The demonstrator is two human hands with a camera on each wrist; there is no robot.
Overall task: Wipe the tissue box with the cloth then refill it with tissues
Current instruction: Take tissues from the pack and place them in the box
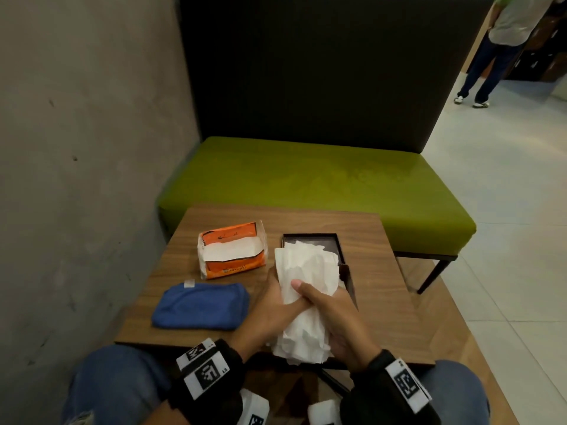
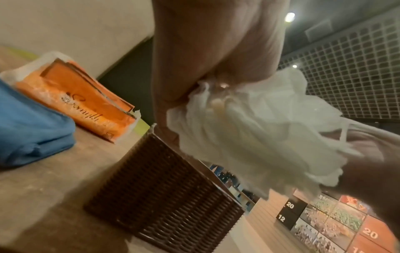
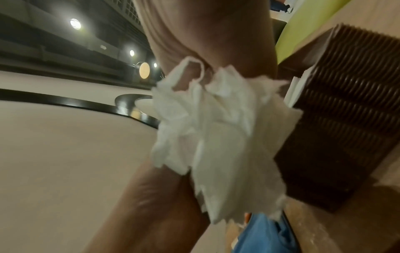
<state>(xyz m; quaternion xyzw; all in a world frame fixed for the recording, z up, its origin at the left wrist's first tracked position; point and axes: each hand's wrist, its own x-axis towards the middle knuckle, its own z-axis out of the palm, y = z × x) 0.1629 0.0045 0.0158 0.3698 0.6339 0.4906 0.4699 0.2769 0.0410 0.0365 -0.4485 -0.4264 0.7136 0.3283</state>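
Both hands hold one thick, rumpled stack of white tissues [image 1: 302,305] above the near half of the wooden table [image 1: 377,289]. The left hand [image 1: 270,314] cups the stack from the left side, fingers curled under it, and the right hand [image 1: 334,317] wraps round it from the right, with its thumb lying across the top. In the left wrist view the tissues [image 2: 249,133] fan out loosely below the curled fingers [image 2: 216,51]; the right wrist view shows the same bunch [image 3: 218,137] gripped in that hand.

The far end of the stack reaches over the open tissue box [image 1: 333,240], a dark brown box with a woven, ribbed outer wall [image 2: 164,193] that stands on the table just right of centre. White tissue already shows inside it at the far end.

To the left of the box lies an orange tissue pack [image 1: 231,250], its top torn open with white tissues showing. Nearer the person, beside the left hand, lies a folded blue cloth [image 1: 201,306] flat on the table.

Beyond the table stands a green bench seat [image 1: 322,182] with a dark back.
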